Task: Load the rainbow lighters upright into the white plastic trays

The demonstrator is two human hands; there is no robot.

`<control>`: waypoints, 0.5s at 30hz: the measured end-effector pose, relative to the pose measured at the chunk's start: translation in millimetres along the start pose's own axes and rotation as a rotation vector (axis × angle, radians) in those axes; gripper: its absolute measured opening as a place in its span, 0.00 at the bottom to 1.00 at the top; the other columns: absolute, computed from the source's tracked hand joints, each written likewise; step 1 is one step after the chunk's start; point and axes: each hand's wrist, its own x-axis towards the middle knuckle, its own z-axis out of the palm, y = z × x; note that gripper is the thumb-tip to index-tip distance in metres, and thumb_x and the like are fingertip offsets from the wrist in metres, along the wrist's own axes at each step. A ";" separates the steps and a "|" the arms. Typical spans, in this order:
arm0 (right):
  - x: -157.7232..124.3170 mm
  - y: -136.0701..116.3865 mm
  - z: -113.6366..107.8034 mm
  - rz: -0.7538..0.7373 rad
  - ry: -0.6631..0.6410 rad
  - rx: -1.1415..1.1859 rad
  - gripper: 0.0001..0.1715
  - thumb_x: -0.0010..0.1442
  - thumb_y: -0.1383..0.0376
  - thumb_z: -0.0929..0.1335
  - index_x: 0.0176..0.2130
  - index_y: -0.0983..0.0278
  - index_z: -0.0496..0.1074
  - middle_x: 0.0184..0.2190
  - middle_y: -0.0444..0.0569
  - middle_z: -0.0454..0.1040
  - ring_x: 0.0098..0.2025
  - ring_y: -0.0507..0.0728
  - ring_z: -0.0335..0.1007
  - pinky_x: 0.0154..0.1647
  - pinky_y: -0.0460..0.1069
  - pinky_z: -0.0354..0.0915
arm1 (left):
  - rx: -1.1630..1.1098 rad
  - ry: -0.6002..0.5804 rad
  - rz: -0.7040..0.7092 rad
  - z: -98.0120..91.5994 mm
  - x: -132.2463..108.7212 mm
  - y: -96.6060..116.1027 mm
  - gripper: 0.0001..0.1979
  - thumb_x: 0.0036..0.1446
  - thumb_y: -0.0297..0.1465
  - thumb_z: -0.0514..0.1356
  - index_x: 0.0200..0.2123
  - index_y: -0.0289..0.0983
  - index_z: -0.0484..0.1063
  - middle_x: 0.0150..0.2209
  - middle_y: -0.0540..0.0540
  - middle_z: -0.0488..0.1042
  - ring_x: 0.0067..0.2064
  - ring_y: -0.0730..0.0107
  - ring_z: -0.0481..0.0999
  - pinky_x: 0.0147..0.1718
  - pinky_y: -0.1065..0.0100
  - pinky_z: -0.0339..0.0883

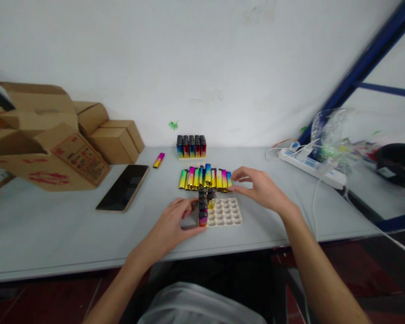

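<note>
A white tray (224,213) with rows of round-cornered pockets lies in front of me. Its left column holds several upright lighters (203,219) with black tops, and another stands beside the far end of that column. My left hand (173,221) steadies the tray's left end, thumb at the near corner and curled fingers by the standing lighters. Just beyond the tray lies a row of shiny rainbow-and-gold lighters (207,176). At that row's right end, my right hand (261,188) has thumb and forefinger around the ends of a blue-and-gold lighter (229,179).
A filled block of lighters (191,147) stands against the wall. One pink-and-yellow lighter (159,160) lies apart, near a phone (123,186). Cardboard boxes (76,157) occupy the left. On the right are a power strip (312,168) with white cables and a blue metal frame (357,63).
</note>
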 end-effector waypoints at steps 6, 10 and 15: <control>1.4 38.4 13.4 0.003 0.058 -0.132 0.32 0.65 0.57 0.72 0.65 0.59 0.67 0.68 0.59 0.64 0.70 0.67 0.60 0.72 0.67 0.57 | 0.006 -0.020 -0.010 -2.7 -2.5 2.1 0.19 0.53 0.43 0.70 0.30 0.40 0.63 0.36 0.50 0.69 0.38 0.61 0.71 0.40 0.62 0.66; 0.1 39.9 20.9 0.013 -0.077 -0.104 0.44 0.63 0.51 0.74 0.70 0.59 0.60 0.69 0.60 0.63 0.71 0.67 0.60 0.73 0.65 0.56 | 0.017 -0.043 -0.017 -3.3 -2.3 2.4 0.19 0.53 0.44 0.70 0.31 0.40 0.64 0.36 0.50 0.69 0.39 0.60 0.71 0.40 0.62 0.67; 4.2 34.9 25.8 -0.026 -0.077 -0.121 0.39 0.64 0.58 0.74 0.68 0.62 0.62 0.63 0.60 0.69 0.65 0.65 0.66 0.69 0.63 0.61 | 0.028 -0.023 -0.015 -2.0 -2.0 0.9 0.18 0.52 0.44 0.70 0.33 0.40 0.67 0.35 0.49 0.69 0.38 0.60 0.72 0.39 0.62 0.68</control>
